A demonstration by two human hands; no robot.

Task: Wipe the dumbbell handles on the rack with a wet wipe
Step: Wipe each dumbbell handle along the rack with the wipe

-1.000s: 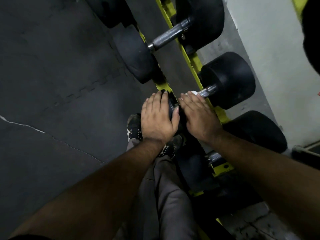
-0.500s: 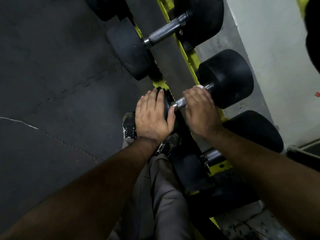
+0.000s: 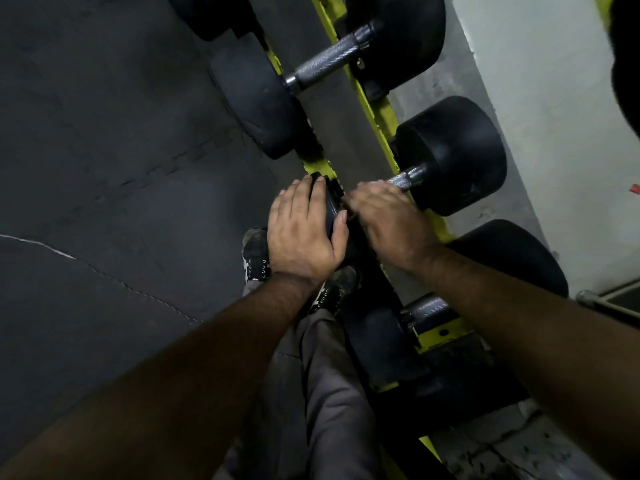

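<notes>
Now the handle (image 3: 401, 180) of the middle dumbbell shows bare knurled steel only at its far end, by the back head (image 3: 453, 154); half a second ago my right hand (image 3: 384, 216) sat up there and the near stretch was uncovered, so I've swept back toward myself along the bar. That reads as another pass done on this handle, probably close to finished, with the upper handle (image 3: 329, 60) and the lower one (image 3: 427, 308) on the yellow rack (image 3: 375, 112) yet to be judged. My right fingers are curled over the bar, pressed together; the wet wipe is hidden beneath them, no white showing. My left hand (image 3: 304, 230) stays cupped over the near head, fingers together, thumb hooked round its edge, steadying it. Both forearms reach forward above my shoes and the dark floor (image 3: 104, 150).
</notes>
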